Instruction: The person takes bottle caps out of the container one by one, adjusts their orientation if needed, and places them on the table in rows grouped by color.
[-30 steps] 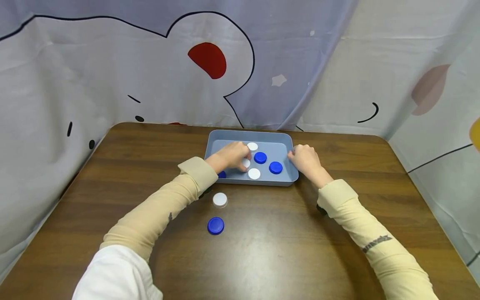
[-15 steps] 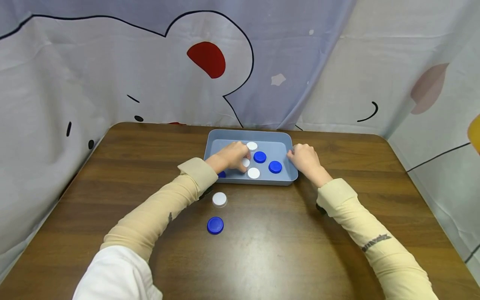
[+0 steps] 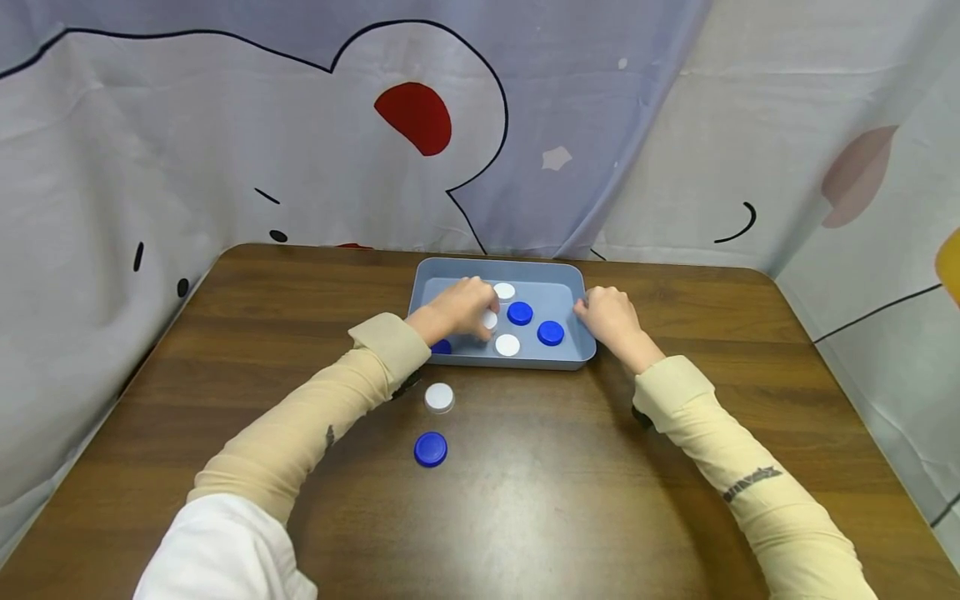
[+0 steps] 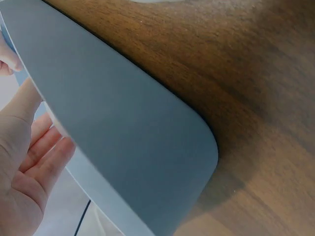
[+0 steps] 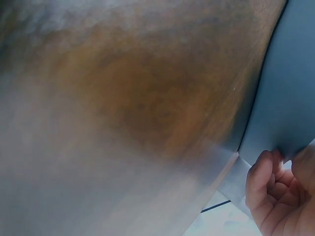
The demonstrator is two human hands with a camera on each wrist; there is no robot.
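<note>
While two caps are sitting out on the table, the left hand is pinching a white cap in the tray where five are remaining, and the right hand is curling on its rim.

The tray is plain grey-blue and holds 3 white caps and 3 deep blue caps, on a dark brown wood-grain table where 1 white cap and 1 blue cap also lie. Both sleeves are pale beige, the right one bearing small dark lettering. The curtain behind is pale lilac-white with black cartoon outlines and a red patch.
</note>
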